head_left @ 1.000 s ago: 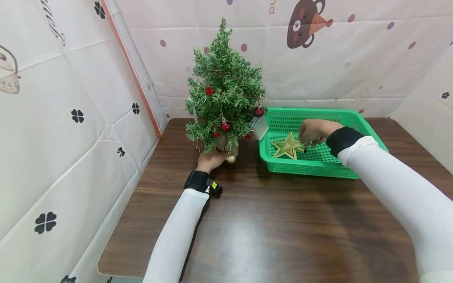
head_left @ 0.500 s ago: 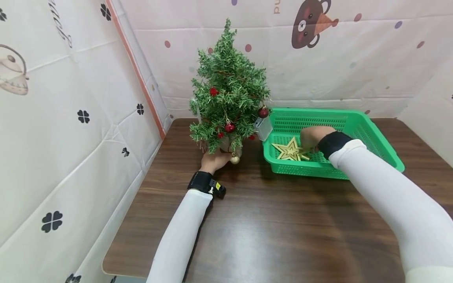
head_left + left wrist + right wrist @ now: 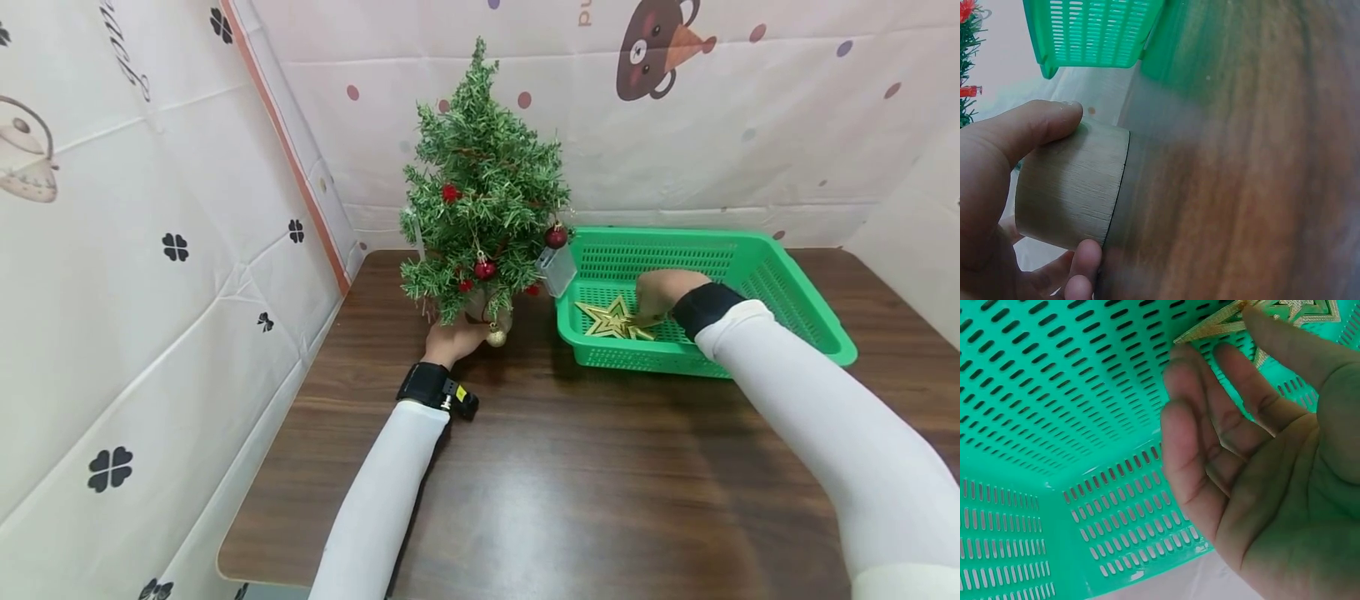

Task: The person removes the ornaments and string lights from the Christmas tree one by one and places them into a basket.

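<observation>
A small green Christmas tree (image 3: 487, 179) stands at the back of the table. Its round wooden base (image 3: 1075, 184) is gripped by my left hand (image 3: 453, 337), thumb on the upper side and fingers curled around beneath in the left wrist view. My right hand (image 3: 660, 296) reaches down into a green plastic basket (image 3: 667, 360). There it pinches a point of a gold glittery star (image 3: 607, 319), with the thumb across the point in the right wrist view and the other fingers bent. The far side of that grip is partly hidden.
Red baubles (image 3: 485, 267), a gold bauble (image 3: 496, 336) and a clear box (image 3: 556, 271) hang on or beside the tree, close to the basket's left rim. Patterned cloth (image 3: 322, 125) walls the left and back. Brown wooden table (image 3: 570, 467) stretches in front.
My right hand has moved lower into the basket, and the star's top has tipped downward. The left hand keeps its grip on the tree base. The head view has shifted slightly.
</observation>
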Tool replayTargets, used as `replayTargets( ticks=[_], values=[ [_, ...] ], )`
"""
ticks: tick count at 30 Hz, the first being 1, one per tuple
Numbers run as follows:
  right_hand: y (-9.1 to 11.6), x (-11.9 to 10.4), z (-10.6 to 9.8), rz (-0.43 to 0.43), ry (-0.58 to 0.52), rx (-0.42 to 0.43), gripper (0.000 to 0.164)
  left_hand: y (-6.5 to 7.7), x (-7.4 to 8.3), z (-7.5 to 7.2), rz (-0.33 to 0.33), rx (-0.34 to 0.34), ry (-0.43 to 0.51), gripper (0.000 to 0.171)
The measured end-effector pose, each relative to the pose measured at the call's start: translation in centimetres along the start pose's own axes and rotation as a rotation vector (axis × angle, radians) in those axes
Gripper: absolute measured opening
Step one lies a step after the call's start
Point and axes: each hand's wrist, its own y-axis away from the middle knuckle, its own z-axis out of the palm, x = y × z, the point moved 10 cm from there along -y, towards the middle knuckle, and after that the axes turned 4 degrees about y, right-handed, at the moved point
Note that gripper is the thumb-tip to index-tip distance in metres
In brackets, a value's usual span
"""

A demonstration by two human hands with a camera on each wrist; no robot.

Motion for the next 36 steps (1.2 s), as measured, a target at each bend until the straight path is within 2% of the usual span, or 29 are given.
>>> replayTargets(
  ticks=[3,9,13,17,22,27,31,36],
  values=[
    [0.1,-0.1,-0.1,0.007,-0.002,0.007,0.047,0.0,-0.1,0.0,-0.004,0.0,0.007,0.076],
    [0.6,0.3,-0.8,0.054,-0.041,0.007,0.036,0.0,-0.2,0.2,-0.011,-0.012,0.004,0.076],
    [1.2,0.3,-1.8,0.063,-0.091,0.032,0.049,-0.1,0.0,0.2,0.004,-0.005,0.01,0.076],
    [1.6,-0.1,-2.9,0.051,-0.077,0.08,0.056,-0.1,-0.1,0.0,0.005,0.005,0.024,0.076],
    [2.6,-0.7,-5.1,0.004,-0.067,0.203,0.054,-0.1,-0.2,0.1,-0.001,0.004,0.021,0.074],
    [4.4,-1.6,-7.7,-0.042,-0.126,0.351,0.051,-0.1,-0.2,0.1,0.01,0.007,0.009,0.072],
    [6.9,-2.5,-9.7,-0.036,-0.221,0.519,0.053,-0.2,-0.3,0.0,0.006,0.003,0.016,0.074],
    [10.9,-4.5,-10.8,-0.04,-0.406,0.761,0.052,-0.2,-0.3,0.0,0.011,0.001,0.029,0.074]
  ],
)
